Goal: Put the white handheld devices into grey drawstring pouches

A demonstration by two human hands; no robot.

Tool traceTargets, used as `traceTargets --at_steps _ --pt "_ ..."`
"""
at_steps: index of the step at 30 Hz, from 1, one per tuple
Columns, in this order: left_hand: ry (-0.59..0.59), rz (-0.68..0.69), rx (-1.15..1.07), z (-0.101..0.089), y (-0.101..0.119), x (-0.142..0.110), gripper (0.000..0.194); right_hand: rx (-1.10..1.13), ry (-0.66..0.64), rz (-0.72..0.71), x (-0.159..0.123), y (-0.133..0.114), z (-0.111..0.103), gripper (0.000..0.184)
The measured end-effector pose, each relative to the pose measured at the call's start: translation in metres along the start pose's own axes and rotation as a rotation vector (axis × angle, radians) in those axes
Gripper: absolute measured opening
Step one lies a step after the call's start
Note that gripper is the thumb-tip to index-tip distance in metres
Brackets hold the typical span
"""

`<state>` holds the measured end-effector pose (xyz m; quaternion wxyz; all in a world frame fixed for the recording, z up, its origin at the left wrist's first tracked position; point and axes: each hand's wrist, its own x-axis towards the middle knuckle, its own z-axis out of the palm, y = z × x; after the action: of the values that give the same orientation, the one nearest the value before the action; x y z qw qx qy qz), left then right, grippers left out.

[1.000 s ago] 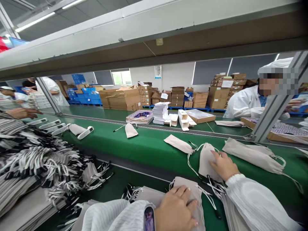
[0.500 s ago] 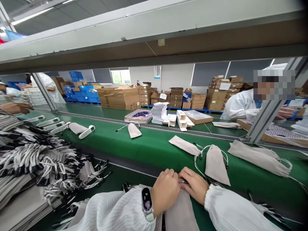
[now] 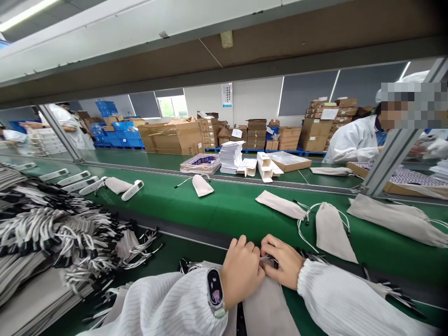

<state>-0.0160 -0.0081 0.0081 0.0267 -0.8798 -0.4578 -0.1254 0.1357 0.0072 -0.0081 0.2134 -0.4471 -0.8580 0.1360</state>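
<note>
Both hands meet at the top of a light grey drawstring pouch (image 3: pixel 268 305) that lies at the near edge of the green work surface. My left hand (image 3: pixel 243 270), with a smart band on its wrist, has its fingers curled over the pouch's mouth. From the other side, my right hand (image 3: pixel 282 261) pinches the same end, where a bit of cord shows between the fingers. The left fingertips are partly hidden. More pouches lie under my left forearm. To the left is a large heap of grey pouches (image 3: pixel 45 284) with white cords and black cord ends.
On the green conveyor belt (image 3: pixel 224 210) lie several pouches (image 3: pixel 332 231) and white handheld devices (image 3: pixel 133 190). Beyond stand a stack of white papers (image 3: pixel 231 157), white boxes (image 3: pixel 265 167) and a patterned tray (image 3: pixel 200 163). A metal post and a co-worker (image 3: pixel 353 140) are at right; a shelf hangs overhead.
The pouches on the belt at centre and right have shifted rightward, as have the white devices. My hands stay at the pouch's mouth, fingers slightly moved. The view has tilted a little.
</note>
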Motion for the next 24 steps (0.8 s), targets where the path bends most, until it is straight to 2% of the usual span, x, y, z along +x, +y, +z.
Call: traceTargets --at_steps 2,8,13,17,24 --pt "-0.004 0.025 -0.047 0.001 -0.003 0.001 0.008 0.025 -0.01 0.014 0.0 0.001 0.0 0.001" --pt "-0.01 0.089 -0.197 0.0 -0.006 0.004 0.013 0.09 -0.005 0.024 0.0 0.004 0.001 0.011" --pt "-0.022 0.112 -0.158 0.001 -0.001 0.002 0.01 0.081 0.011 0.036 -0.002 0.006 0.005 0.015" --pt "-0.026 0.155 -0.025 0.004 0.002 -0.001 0.013 0.044 0.03 0.025 -0.001 0.01 0.011 0.02" --pt "-0.003 0.186 0.039 0.009 -0.001 -0.001 0.013 0.034 0.041 0.006 -0.001 0.015 0.017 0.018"
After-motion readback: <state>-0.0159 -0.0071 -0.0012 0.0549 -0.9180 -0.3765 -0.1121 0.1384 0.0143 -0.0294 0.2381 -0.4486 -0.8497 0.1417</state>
